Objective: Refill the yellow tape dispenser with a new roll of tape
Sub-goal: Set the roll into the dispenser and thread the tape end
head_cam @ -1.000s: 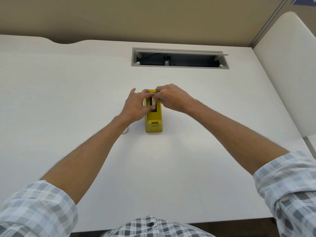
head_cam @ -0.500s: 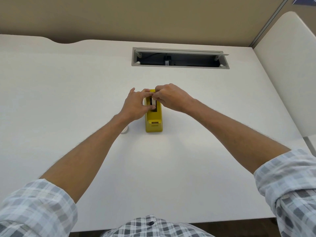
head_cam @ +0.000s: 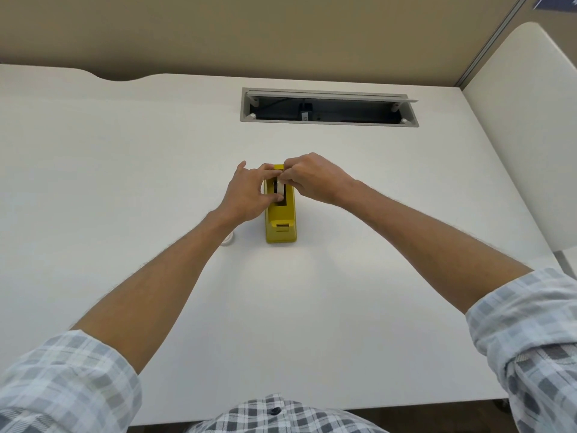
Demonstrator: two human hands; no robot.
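Pinching tape roll (head_cam: 280, 189) w/ both hands' fingers, yellow dispenser (head_cam: 280, 218) on white desk (head_cam: 125, 170), cable tray (head_cam: 328, 107) behind, beige wall (head_cam: 249, 32).

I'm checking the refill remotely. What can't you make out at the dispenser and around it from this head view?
- Tape roll: only a white sliver shows in the dispenser slot; both hands cover the rest, so its seating is unclear.
- Right hand fingertips: curled under, so what they pinch is hidden.
- Left hand grip: fingers overlap the slot, contact unclear.
- Small white object: mostly behind the left forearm.
- Cable tray: interior too dark.
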